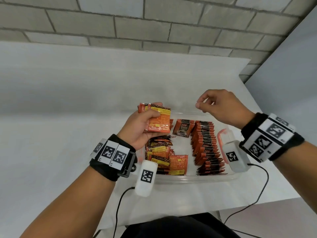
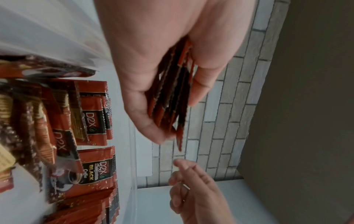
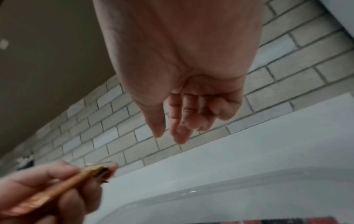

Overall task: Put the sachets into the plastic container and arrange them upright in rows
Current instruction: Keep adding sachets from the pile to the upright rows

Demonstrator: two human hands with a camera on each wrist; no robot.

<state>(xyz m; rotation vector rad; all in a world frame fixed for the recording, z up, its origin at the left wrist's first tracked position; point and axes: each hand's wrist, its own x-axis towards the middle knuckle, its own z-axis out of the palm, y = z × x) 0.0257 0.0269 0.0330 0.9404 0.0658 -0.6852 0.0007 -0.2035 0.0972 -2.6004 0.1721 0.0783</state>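
So my left hand (image 1: pixel 143 124) has a small stack of sachets (image 1: pixel 158 120) gripped flat between thumb and fingers, held just over the far-left corner of the plastic container (image 1: pixel 197 177). My right hand (image 1: pixel 221 107) is empty, fingers loosely curled, hovering off to the stack's right over the far rim, so it's the one free to take a sachet. The neat upright row (image 1: pixel 205 145) runs near-to-far along the right side, under my right wrist. The left-side pile (image 1: pixel 163 152) looks jumbled, I think.

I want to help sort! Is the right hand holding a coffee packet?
No, the right hand is empty, fingers loosely curled above the plastic container; the left hand grips the bunch of coffee sachets.
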